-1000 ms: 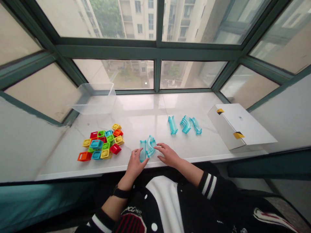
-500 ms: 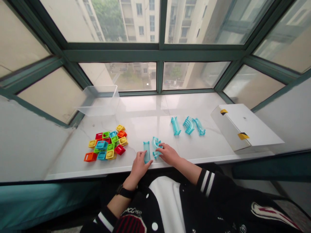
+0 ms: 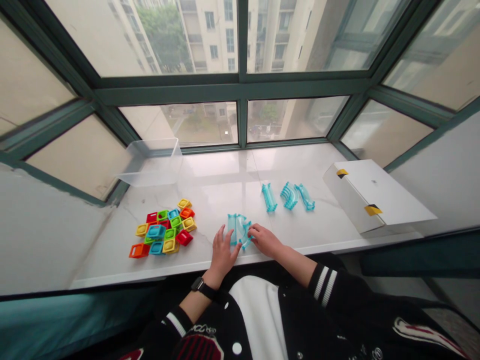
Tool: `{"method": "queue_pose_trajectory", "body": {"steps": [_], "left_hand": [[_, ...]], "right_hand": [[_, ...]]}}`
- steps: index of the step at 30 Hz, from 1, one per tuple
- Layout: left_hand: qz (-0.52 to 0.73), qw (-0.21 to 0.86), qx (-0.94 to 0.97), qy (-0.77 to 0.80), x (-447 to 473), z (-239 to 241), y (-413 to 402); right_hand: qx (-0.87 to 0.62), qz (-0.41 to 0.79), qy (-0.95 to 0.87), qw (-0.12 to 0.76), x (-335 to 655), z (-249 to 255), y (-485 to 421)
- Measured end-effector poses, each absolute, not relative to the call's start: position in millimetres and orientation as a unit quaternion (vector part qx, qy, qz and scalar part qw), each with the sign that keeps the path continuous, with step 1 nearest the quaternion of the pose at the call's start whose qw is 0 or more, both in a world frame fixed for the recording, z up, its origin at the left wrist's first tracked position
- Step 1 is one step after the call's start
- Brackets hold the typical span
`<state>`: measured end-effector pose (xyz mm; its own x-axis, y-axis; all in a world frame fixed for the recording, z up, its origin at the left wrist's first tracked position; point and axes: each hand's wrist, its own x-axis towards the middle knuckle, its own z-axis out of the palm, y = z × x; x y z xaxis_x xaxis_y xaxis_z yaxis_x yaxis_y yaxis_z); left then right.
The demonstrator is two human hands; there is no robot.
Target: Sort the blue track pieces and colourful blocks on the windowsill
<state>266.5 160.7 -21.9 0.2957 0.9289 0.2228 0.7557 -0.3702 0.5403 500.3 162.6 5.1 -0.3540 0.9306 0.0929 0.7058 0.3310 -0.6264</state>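
Note:
A straight clear-blue track piece (image 3: 232, 229) lies on the white ledge in front of me, side by side with a curved clear-blue track piece (image 3: 243, 231). Beside the straight piece is my left hand (image 3: 222, 252), its fingers spread and the thumb near the lower end of the pieces. My right hand (image 3: 267, 242) has its fingers bent together at the right edge of the curved piece, gripping it. Whether the two pieces are joined cannot be made out.
Farther back lie a straight blue piece (image 3: 269, 198), a ribbed curved one (image 3: 289, 195) and another blue piece (image 3: 305, 197). Several colourful blocks (image 3: 170, 234) are heaped at left. A clear plastic bin (image 3: 150, 162) stands behind them. A white box (image 3: 378, 195) is at right.
The straight track piece has moved right, close against the curved one. My left hand has loosened and spread its fingers. The right hand stays at the curved piece.

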Motion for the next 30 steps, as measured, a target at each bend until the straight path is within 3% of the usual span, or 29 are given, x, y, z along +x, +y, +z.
{"method": "queue_pose_trajectory", "body": {"steps": [8, 16, 21, 30], "left_hand": [[0.252, 0.111, 0.852, 0.445, 264, -28, 155], [0.226, 0.088, 0.867, 0.436, 264, -26, 156], [0.24, 0.09, 0.853, 0.454, 263, -30, 157], [0.237, 0.097, 0.859, 0.444, 263, -30, 159]], "right_hand": [[-0.512, 0.33, -0.707, 0.36, 503, -3, 163], [-0.496, 0.518, -0.468, 0.517, 520, 1, 162], [-0.531, 0.526, -0.395, 0.533, 553, -8, 141], [-0.624, 0.493, -0.369, 0.481, 574, -34, 112]]}}
